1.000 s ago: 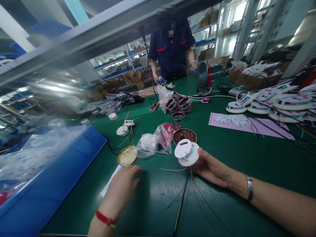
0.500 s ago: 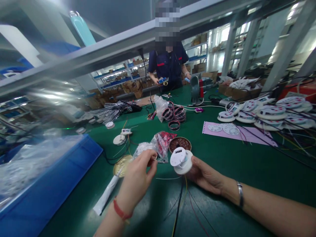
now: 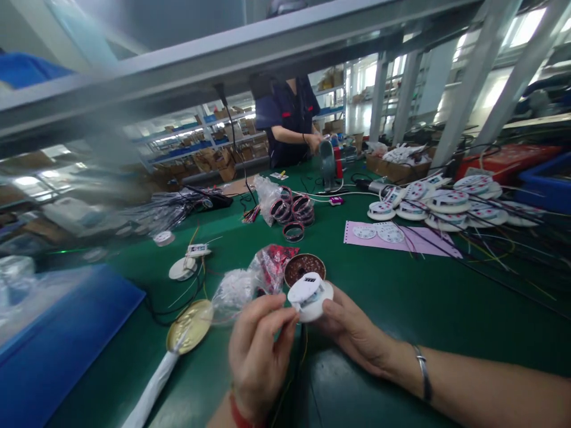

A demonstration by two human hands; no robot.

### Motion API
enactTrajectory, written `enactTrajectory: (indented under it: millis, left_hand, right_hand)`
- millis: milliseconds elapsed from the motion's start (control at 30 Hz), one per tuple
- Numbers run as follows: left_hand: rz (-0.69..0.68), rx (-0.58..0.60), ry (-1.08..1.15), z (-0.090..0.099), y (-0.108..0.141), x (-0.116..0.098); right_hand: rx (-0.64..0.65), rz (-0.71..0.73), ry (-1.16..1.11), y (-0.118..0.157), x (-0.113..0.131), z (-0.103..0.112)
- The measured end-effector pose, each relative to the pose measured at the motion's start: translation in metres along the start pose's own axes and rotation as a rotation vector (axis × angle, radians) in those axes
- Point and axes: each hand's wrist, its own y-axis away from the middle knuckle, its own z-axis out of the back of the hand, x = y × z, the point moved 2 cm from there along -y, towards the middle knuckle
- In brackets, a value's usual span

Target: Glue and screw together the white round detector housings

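My right hand (image 3: 357, 336) grips a white round plastic housing (image 3: 317, 308) by its right edge and underside. A white disc-shaped circuit board (image 3: 306, 288) with a black connector sits tilted at its top, and thin wires hang below. My left hand (image 3: 263, 348) is closed in a pinch against the housing's left side; what its fingertips hold is hidden. Just behind are a brown round dish (image 3: 292, 268) of small parts and clear plastic bags (image 3: 236, 291) with white and red contents. A yellowish round lid (image 3: 196, 327) lies left of my left hand, a white tube (image 3: 154, 386) resting on it.
At left stands a blue bin (image 3: 89, 339) with plastic bags. Wired white discs (image 3: 450, 202) are piled at right beside a pink sheet (image 3: 401, 238). Ring parts (image 3: 293, 232) lie mid-table. Across the table, a co-worker (image 3: 289, 119) stands by a grey machine (image 3: 329, 163). A metal beam crosses overhead.
My left hand has moved right and reached the housing in my right hand. The view has turned somewhat to the right. The co-worker's hands have come together near the machine.
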Motion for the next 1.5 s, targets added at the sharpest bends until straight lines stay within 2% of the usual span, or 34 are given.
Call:
enactTrajectory:
  millis: [100, 167, 233, 400, 533, 667, 800, 967, 1100, 1333, 1500]
  left_hand:
    - [-0.107, -0.063, -0.211, 0.000, 0.009, -0.003]
    - [-0.142, -0.046, -0.259, -0.001, 0.011, -0.003]
    - [-0.165, -0.039, -0.268, -0.002, 0.011, -0.003]
    - [-0.239, -0.114, -0.169, -0.002, 0.002, -0.007]
    - [-0.155, -0.027, 0.048, -0.003, -0.004, -0.005]
    - [-0.132, 0.018, 0.171, -0.003, -0.002, -0.001]
    - [-0.134, -0.001, 0.165, -0.002, 0.001, -0.002]
    - [-0.091, 0.037, 0.156, -0.002, 0.003, -0.004]
    - [-0.059, 0.000, 0.199, -0.002, 0.004, -0.004]
    - [-0.187, -0.142, -0.127, -0.002, 0.006, -0.006]
    - [-0.268, -0.142, -0.191, -0.001, 0.008, -0.008]
  right_hand:
    - [-0.036, 0.005, 0.032, 0.002, 0.000, -0.003]
    - [-0.045, 0.031, 0.065, 0.002, 0.001, -0.004]
    - [-0.051, 0.062, 0.088, 0.002, 0.002, -0.004]
    - [-0.050, 0.078, 0.117, 0.001, 0.002, -0.003]
    - [-0.047, 0.080, 0.141, 0.001, 0.000, 0.000]
    - [-0.034, 0.099, 0.151, -0.001, -0.001, 0.002]
    - [-0.043, 0.102, 0.150, 0.000, -0.001, 0.002]
    - [-0.046, 0.113, 0.139, 0.000, 0.000, 0.001]
    - [-0.056, 0.133, 0.141, -0.001, 0.000, 0.002]
    - [-0.057, 0.164, 0.165, 0.000, 0.001, 0.001]
    - [-0.056, 0.177, 0.177, 0.001, 0.003, -0.001]
